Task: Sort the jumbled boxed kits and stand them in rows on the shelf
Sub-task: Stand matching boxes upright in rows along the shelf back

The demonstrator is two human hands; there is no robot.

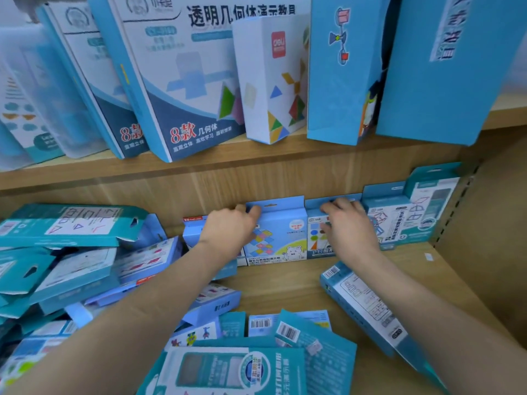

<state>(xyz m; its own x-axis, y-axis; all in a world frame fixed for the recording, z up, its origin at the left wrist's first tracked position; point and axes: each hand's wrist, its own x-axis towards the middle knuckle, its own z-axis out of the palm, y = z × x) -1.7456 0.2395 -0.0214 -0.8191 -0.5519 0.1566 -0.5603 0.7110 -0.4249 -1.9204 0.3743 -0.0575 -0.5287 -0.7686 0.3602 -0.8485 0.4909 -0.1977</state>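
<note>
A short row of boxed kits stands against the back wall of the lower shelf [285, 283]. My left hand [231, 229] grips the top left corner of a light blue kit box with a checkered pattern [276, 232], fingers curled over its top edge. My right hand [350, 226] holds the neighbouring box with coloured dots [315, 235], fingers over its top and thumb on its front. Right of that stand two teal and white kit boxes [399, 220]. A jumbled pile of teal and blue kit boxes [71, 252] lies at the left, and more lie flat at the front [285, 352].
The upper shelf [256, 158] holds large blue and white boxes [182, 81] leaning to the left, plus a white tangram box [271, 81]. One teal box [365, 303] lies flat on the lower shelf at the right. The shelf's side wall [490, 223] closes the right end.
</note>
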